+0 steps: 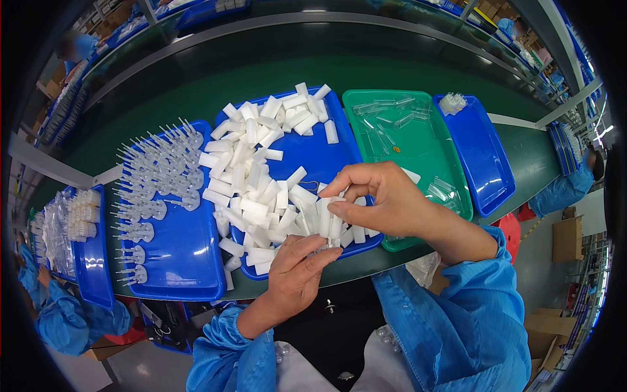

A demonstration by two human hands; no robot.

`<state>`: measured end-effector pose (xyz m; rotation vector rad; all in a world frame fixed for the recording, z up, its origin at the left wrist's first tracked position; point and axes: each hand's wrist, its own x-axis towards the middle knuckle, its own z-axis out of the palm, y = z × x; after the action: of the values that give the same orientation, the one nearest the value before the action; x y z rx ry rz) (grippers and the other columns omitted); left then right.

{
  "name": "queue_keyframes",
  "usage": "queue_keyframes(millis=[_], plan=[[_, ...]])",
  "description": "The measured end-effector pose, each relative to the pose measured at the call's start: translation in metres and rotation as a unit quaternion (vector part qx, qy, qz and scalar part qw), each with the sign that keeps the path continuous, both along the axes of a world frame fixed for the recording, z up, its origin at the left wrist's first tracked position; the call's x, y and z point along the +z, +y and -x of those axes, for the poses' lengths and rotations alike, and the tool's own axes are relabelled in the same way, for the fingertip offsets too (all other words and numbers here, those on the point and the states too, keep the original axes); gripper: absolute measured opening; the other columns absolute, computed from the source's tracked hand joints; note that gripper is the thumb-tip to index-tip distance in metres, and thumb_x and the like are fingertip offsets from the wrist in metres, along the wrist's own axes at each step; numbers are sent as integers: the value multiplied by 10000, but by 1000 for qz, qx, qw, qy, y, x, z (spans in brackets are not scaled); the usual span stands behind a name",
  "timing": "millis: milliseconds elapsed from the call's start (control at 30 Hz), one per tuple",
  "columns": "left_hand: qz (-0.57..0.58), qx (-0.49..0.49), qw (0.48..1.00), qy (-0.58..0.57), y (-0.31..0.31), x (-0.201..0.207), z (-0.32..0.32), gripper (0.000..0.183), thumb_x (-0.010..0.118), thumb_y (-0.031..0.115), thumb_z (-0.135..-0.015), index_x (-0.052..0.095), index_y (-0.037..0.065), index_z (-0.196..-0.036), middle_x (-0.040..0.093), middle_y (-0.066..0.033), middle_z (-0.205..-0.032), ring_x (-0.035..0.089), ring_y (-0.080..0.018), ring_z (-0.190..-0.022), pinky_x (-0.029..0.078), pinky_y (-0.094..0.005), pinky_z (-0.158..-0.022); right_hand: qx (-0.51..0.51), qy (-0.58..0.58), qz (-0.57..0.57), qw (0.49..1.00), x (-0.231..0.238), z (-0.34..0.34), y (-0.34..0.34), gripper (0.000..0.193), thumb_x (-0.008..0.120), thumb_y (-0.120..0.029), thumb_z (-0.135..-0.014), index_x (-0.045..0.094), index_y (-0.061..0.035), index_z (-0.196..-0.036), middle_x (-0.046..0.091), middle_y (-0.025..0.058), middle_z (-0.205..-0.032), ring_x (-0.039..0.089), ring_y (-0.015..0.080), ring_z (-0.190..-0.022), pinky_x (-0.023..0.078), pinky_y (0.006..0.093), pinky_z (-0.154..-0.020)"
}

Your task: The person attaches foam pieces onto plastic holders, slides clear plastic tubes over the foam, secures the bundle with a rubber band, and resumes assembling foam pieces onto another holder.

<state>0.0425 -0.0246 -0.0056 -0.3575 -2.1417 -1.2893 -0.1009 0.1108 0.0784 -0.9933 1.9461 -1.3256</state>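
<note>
In front of my chest, my right hand [385, 199] pinches the upper end of a short white cylinder pair [330, 222] between thumb and fingers. From below, my left hand [297, 271] grips the lower end, where a transparent plastic part shows between the fingertips. How the cylinders and that part join is hidden by the fingers. Right behind my hands lies a heap of loose white cylinders [251, 157] in a blue tray [313, 153]. Some of them spill over its left edge and front.
On the left, a blue tray [179, 264] bears rows of translucent parts with thin upright stems [160, 170]. A green tray [418, 153] with transparent plastic pieces [379, 130] stands right of the heap, beside another blue tray [486, 166]. Other people in blue work at both sides.
</note>
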Motion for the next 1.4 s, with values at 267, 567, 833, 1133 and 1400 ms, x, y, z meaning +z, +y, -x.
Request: queue_keyframes(millis=[267, 567, 833, 1133, 1400], plan=[[-82, -8, 997, -1, 3, 2, 2, 264, 594, -96, -758, 626, 40, -982, 440, -157, -1137, 528, -169, -791, 438, -249, -604, 34, -82, 13, 996, -4, 4, 5, 167, 652, -34, -803, 642, 2, -966, 663, 98, -913, 642, 128, -838, 499, 247, -759], [-271, -41, 958, -88, -2, -7, -5, 232, 598, -32, -807, 514, 29, -1014, 467, -163, -1114, 519, -128, -803, 427, -223, -633, 56, -30, 74, 995, -13, 0, 0, 123, 697, -14, -750, 693, -36, -871, 673, 114, -897, 651, 173, -841, 509, 265, -747], [-338, -85, 932, -97, -7, -16, -13, 250, 602, -57, -804, 513, 19, -1024, 511, -131, -1069, 498, -110, -790, 406, -214, -661, 59, 149, -6, 987, -9, 49, -46, 180, 686, -109, -750, 686, -53, -921, 671, 78, -889, 640, 156, -800, 501, 273, -690], [-258, -77, 960, -77, -8, -9, -11, 258, 655, -51, -756, 545, 35, -973, 549, -97, -920, 495, -225, -875, 400, -301, -757, 73, 424, -222, 875, -76, 70, -136, 112, 625, -103, -700, 644, -14, -766, 645, 136, -815, 635, 305, -765, 511, 389, -660], [-239, -54, 968, -50, -11, -10, -12, 257, 667, -44, -746, 554, 35, -963, 567, -102, -905, 500, -236, -867, 406, -307, -761, 94, 350, -295, 884, -62, 68, -121, 309, 610, -23, -703, 556, -33, -1008, 625, 187, -914, 614, 341, -875, 508, 399, -728]])
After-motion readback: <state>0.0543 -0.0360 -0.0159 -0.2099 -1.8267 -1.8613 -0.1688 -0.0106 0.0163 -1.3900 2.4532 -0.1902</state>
